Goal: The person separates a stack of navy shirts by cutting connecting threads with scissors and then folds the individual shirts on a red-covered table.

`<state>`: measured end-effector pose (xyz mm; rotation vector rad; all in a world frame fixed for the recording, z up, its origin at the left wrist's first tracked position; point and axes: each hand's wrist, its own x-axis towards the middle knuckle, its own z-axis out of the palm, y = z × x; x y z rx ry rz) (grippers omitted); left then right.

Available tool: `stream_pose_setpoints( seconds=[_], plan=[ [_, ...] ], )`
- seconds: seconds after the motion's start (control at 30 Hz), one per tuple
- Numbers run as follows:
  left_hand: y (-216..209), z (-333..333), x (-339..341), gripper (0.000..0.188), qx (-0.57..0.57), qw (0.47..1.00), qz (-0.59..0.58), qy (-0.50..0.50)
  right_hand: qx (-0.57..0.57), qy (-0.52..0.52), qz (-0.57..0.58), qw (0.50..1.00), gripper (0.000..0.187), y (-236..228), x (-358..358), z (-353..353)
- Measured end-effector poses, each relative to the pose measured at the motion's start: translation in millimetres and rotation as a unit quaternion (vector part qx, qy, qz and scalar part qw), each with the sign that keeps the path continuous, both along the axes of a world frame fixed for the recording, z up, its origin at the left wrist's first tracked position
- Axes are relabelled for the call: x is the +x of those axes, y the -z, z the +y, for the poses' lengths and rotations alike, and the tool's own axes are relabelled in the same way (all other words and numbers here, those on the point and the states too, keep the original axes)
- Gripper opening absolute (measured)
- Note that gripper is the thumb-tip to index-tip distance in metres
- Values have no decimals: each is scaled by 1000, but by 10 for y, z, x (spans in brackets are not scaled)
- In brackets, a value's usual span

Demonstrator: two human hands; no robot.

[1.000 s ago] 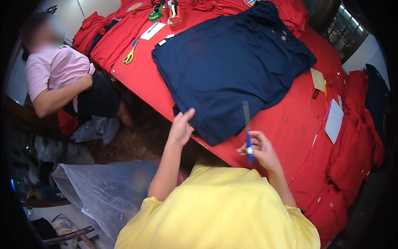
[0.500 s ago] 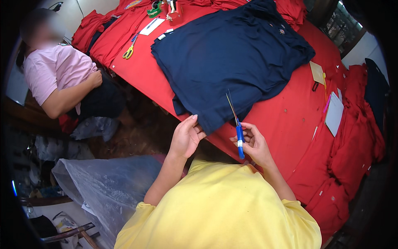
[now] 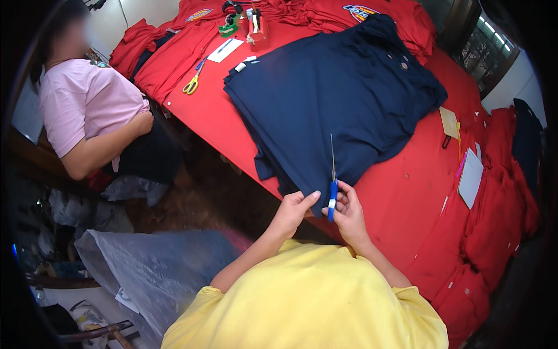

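Note:
A pile of navy blue garments point(image 3: 325, 99) lies spread over the red-covered table, its near corner hanging at the edge in front of me. My left hand point(image 3: 292, 214) pinches the cloth at that corner, thumb on top. Close beside it, my right hand point(image 3: 351, 218) grips a pair of blue-handled scissors point(image 3: 333, 195), seen edge-on. Their narrow blades point away from me over the navy cloth; whether they are parted cannot be made out.
Yellow-handled scissors point(image 3: 190, 86), a white paper point(image 3: 225, 50) and a green tape dispenser point(image 3: 228, 27) lie at the far left. Red garments point(image 3: 500, 198) are heaped at right, beside a white notepad point(image 3: 471, 179). A person in pink point(image 3: 93, 104) stands left; a clear plastic bag point(image 3: 151, 279) sits near.
My left hand has moved right and taken the corner of the navy cloth between thumb and fingers. The scissors have turned more upright and come closer to it. The view has shifted slightly.

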<state>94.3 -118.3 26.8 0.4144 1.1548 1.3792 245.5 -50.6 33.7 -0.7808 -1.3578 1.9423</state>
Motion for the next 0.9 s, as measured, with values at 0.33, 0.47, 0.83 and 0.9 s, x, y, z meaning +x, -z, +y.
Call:
stream_pose_setpoints(
  seconds=[0.33,0.47,0.83,0.9],
  plan=[
    [134,1021,-1574,41,103,950,-234,-182,-43,-102,-180,978,60,-288,283,280],
    [198,1455,-2730,49,142,929,-218,-264,-57,-77,-227,969,60,-340,379,325],
    [53,1557,-3581,48,64,957,-145,-241,-89,-18,-283,955,61,-401,19,244],
    [67,1540,-3637,41,66,960,-140,-232,-99,6,-270,958,60,-421,-50,200]
  ],
)
